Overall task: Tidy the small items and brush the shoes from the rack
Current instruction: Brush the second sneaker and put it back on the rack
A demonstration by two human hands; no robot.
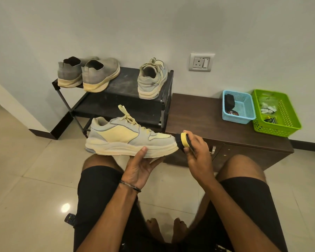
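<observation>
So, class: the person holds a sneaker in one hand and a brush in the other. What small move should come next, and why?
Probably a short stroke of the brush back along the toe of the sneaker. Its black bristles already meet the toe tip, the right hand grips the brush, and the left hand steadies the sole from below, so the shoe seems ready for brushing.

We sit facing the shoe rack (120, 84), and on its top shelf a pair of slip-ons (91, 73) sits at the left, a lone sneaker (152, 79) at the right. Just right of the rack stands a low cabinet (198, 120), two baskets side by side at its far right: the smaller basket (245, 117) left, the larger basket (287, 113) right. Before the rack, our left hand (140, 166) holds the other sneaker (127, 137) from beneath, and our right hand (196, 151) holds a brush (183, 140) touching its toe.
</observation>
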